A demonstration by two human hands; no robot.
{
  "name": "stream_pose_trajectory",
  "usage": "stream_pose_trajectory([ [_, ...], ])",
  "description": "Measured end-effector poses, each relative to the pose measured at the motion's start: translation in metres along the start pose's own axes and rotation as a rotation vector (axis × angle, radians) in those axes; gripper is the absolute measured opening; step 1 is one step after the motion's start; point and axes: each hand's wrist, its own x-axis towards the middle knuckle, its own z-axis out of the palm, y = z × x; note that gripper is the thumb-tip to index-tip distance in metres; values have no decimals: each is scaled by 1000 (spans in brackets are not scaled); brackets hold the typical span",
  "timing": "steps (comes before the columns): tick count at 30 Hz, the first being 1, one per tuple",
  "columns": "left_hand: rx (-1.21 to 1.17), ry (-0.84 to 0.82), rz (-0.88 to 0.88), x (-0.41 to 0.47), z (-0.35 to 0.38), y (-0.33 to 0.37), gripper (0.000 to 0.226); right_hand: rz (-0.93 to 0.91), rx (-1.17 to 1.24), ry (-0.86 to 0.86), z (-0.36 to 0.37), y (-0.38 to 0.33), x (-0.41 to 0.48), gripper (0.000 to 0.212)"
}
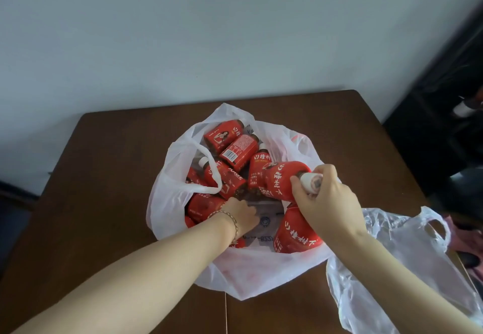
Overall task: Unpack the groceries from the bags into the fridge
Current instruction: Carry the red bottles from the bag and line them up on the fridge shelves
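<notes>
Bottles [237, 150] with red labels and white caps lie jumbled in an open white plastic bag [167, 197] that sits near the middle of a dark brown table [104, 163]. Most of them lie on their sides, touching one another, with printed labels facing up.

One bottle [282, 179] on the right side of the bag is tilted with its neck pointing right. The right hand [329, 200] grips it at the top, with fingers and thumb curled round the white cap [311, 180], and the body of the bottle rests above the others. Just below it, another bottle [295, 234] leans against the near wall of the bag, partly behind the right wrist.

The left hand [241, 213] reaches into the bag from the near side, back of the hand up, with its fingers down among the bottles at the left. The fingertips are hidden, so I cannot tell whether they grip anything. A thin bracelet [231, 218] circles the left wrist. A grey printed sheet [269, 211] shows at the bottom of the bag, between the two hands.

A second, thinner plastic bag [392, 268] lies crumpled on the table at the right, touching the first bag and partly under the right forearm. A pale wall [209, 33] stands behind the table.
</notes>
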Motion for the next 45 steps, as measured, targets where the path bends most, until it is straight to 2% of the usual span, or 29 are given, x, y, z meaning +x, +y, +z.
stream_pose_trajectory([
  [3, -188, 136, -118, -19, -5, -10, 49, 12, 30, -62, -1, 1, 1, 45],
  [7, -611, 253, -388, -68, 0, -24, 38, 8, 32, -149, -5, -6, 4, 46],
  [10, -794, 396, -463, -104, -8, -27, 22, -57, 33, -174, -14, -19, 6, 44],
  [16, -845, 622, -586, -160, -53, -36, 15, -181, -52, -120, -54, -57, -1, 39],
  [19, -839, 729, -582, -180, -73, -44, 22, -213, -78, -71, -80, -78, -10, 42],
  [21, -804, 798, -525, -193, -87, -49, 25, -226, -98, -22, -100, -90, -21, 43],
  [24, -734, 856, -376, -207, -107, -50, 15, -184, -181, 70, -126, -101, -40, 44],
  [31, -540, 865, -38, -207, -157, 0, 10, 112, -224, 263, -182, -75, -116, 44],
  [35, -451, 844, 222, -211, -189, 78, 12, 320, -240, 415, -220, -32, -199, 41],
  [38, -394, 851, 398, -218, -209, 147, 9, 430, -356, 484, -247, -6, -269, 33],
  [40, -349, 852, 561, -235, -224, 217, 9, 585, -288, 492, -271, 18, -332, 24],
  [41, -331, 857, 633, -245, -228, 248, 11, 595, -308, 519, -279, 31, -361, 24],
  [42, -289, 867, 723, -259, -232, 291, 16, 728, -278, 555, -291, 43, -402, 22],
  [45, -226, 900, 872, -291, -235, 382, 27, 876, -408, 740, -312, 63, -488, 29],
])
